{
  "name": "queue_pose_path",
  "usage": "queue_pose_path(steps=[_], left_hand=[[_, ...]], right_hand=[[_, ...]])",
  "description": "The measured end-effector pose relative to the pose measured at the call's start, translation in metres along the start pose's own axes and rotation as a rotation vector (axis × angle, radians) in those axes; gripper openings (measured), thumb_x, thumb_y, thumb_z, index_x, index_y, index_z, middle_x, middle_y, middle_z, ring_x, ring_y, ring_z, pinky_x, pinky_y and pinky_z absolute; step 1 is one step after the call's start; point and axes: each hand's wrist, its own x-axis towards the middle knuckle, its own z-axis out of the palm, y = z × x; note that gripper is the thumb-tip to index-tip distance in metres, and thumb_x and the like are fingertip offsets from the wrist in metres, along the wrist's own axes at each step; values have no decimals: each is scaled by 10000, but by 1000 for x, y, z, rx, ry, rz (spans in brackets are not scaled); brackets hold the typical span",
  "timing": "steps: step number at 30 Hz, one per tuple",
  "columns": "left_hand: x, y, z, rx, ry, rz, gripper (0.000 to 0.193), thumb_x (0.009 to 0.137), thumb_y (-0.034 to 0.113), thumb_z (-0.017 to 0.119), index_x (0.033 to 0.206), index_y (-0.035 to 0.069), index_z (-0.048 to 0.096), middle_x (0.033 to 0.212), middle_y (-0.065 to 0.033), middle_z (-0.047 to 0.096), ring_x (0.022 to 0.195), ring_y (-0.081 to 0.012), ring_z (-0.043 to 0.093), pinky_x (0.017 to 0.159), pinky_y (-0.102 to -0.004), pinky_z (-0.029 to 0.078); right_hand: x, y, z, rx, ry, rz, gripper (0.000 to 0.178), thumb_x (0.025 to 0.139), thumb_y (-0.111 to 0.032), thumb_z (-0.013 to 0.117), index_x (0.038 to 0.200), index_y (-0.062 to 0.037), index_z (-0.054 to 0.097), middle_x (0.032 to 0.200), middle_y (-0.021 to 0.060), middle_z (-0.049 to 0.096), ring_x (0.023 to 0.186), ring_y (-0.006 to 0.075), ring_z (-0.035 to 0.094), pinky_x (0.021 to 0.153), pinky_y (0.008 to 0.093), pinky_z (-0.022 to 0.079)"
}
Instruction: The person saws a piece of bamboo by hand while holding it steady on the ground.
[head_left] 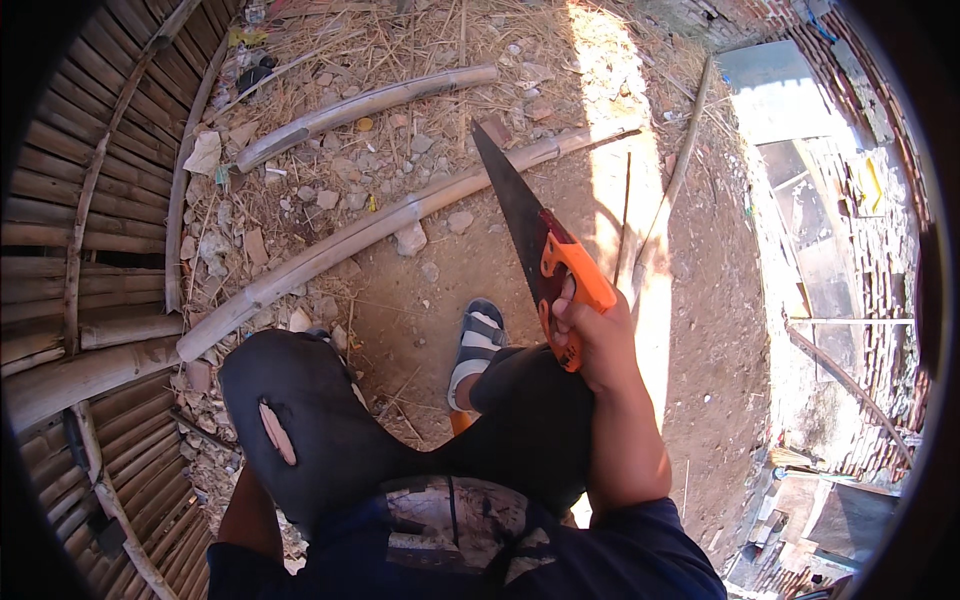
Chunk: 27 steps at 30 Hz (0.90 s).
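Nearest the camera are your shirt [460,530] and your left knee [300,385], its trouser fabric torn. At the left edge of the ground [700,340] stands a slatted wall [120,180]. Your left forearm [250,515] drops beside the thigh; the left hand is hidden, so its state cannot be told. From near that edge a long pole [400,212] slants toward the far edge; a shorter pole [365,107] lies beyond it on rubble, both apparently loose. Your sandalled foot [480,340] sits on this side of the long pole, probably for balance. Your right hand [592,325] is wrapped around the orange handle of the handsaw [545,232], above your right knee. Its blade [510,195] points ahead, presumably to clear your legs; contact with the long pole cannot be confirmed. A brick wall [880,340] bounds the right edge.
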Motion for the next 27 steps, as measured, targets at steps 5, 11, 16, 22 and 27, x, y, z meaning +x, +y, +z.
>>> queue_pose_path(steps=[5,11,16,22,27], left_hand=[[-33,-22,-8,-93,-44,-44,702,987,379,594,1575,83,350,1574,-205,400,1462,-394,381,1171,-544,316],[-24,-92,-15,-1369,-218,-365,603,1039,322,518,1573,94,355,1489,-195,509,1350,-348,523,1114,-431,417],[-79,-21,-40,-801,63,-184,830,840,176,794,1554,85,380,1373,-198,617,1264,-338,599,1060,-434,468],[-122,39,-112,-493,-144,-278,563,858,183,771,1371,37,590,1332,-160,674,1203,-323,668,1016,-409,527],[-104,1,-52,-474,-15,-122,527,884,267,768,1345,60,620,1300,-175,680,1172,-342,670,1010,-412,528]], right_hand=[[-14,0,-11,-22,-76,-5,84,871,-56,643,882,-56,560,699,25,561,565,105,538,498,270,422],[-18,8,-19,59,-105,-120,88,876,-56,648,851,-56,564,692,10,543,576,98,529,535,254,430],[-32,11,-23,58,-9,-163,82,873,-53,649,852,-46,569,716,22,548,595,96,523,558,253,436],[-41,16,-35,232,9,-210,45,899,-52,597,943,-43,595,663,7,541,554,109,530,546,261,434],[-36,23,-32,242,68,-185,101,925,-60,592,1017,-28,568,707,11,508,572,113,513,556,250,440]])
